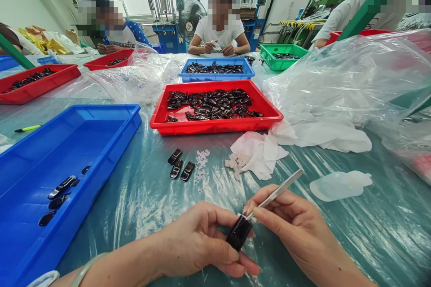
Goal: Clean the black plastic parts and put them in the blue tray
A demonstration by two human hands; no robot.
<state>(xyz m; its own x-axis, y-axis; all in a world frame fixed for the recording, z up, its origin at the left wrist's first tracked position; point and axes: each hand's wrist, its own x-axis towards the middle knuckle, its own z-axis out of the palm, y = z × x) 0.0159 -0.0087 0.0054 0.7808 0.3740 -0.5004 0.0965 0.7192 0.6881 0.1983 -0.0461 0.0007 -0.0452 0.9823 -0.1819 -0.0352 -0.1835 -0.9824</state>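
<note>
In the lower middle, my left hand (205,240) grips a small glossy black plastic part (239,233) between thumb and fingers. My right hand (292,222) pinches a thin flat metal tool (281,189), perhaps tweezers or a blade; its lower end touches the upper edge of the black part. A bit of white shows at that edge. Several similar black parts (187,171) lie on the green plastic-covered table (141,215) beyond my left hand, beside a scatter of small white scraps (201,161).
A red tray (218,128) full of black parts stands ahead, a blue tray (253,74) behind it. A large blue tray (101,152) at left holds several parts. White tissue (259,152), a clear bottle (340,185) and plastic bags (353,76) lie right. Co-workers sit opposite.
</note>
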